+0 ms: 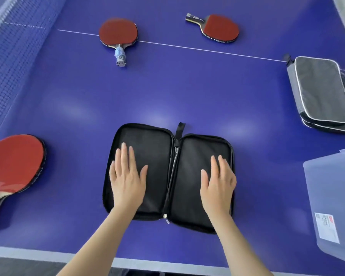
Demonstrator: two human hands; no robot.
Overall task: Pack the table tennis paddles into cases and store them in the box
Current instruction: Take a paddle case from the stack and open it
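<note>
- Head view: a black case [168,176] lies unzipped and spread flat near the front edge of the blue table [187,86], both halves showing their dark lining.
- The left hand [126,176] lies palm down on the case's left half, fingers straight and slightly spread, holding nothing.
- The right hand [218,183] lies palm down on the right half, fingers straight and close together, holding nothing.
- A black loop [180,129] sticks out from the far end of the case's spine; the zipper pull [165,217] sits at the near end.
- Three paddles lie red side up, all apart from the case: the near paddle [14,166] at the left edge, partly cut off by the frame; the far-left paddle [118,35] on the white centre line [187,47], its handle wrapped in pale blue and pointing toward the person; the far-right paddle [217,27] beyond the line, handle pointing left.
- Grey cases [321,90] with white piping lie stacked at the right edge, closed.
- A translucent box [331,200] with a white label [326,227] stands at the near right, partly out of frame.
- The net [2,62] runs along the left side.
</note>
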